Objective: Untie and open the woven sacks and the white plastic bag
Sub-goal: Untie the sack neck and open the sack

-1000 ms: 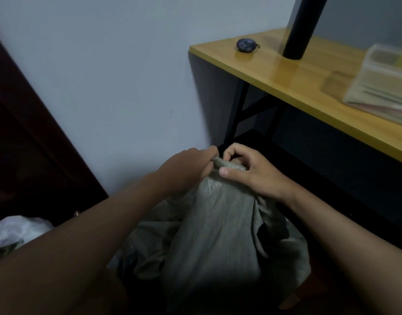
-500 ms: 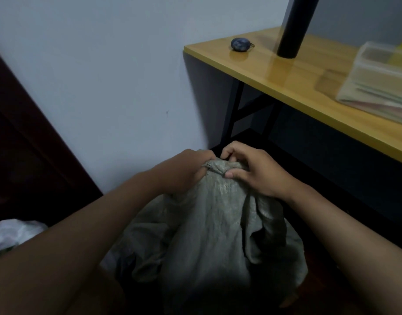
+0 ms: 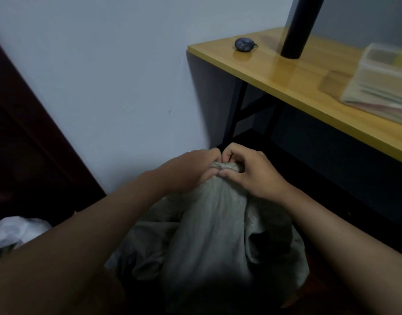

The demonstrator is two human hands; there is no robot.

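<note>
Grey woven sack [image 3: 209, 226] hangs below left hand [image 3: 191, 171] and right hand [image 3: 252, 173], both pinching its bunched top

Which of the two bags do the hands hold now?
The grey woven sack in the middle: both the left hand and right hand pinch its bunched top. The white plastic bag lies untouched at far left.

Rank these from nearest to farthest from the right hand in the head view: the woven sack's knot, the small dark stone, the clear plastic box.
1. The woven sack's knot, pinched in the right hand.
2. The small dark stone, up on the table's left corner.
3. The clear plastic box, far right on the table.
</note>
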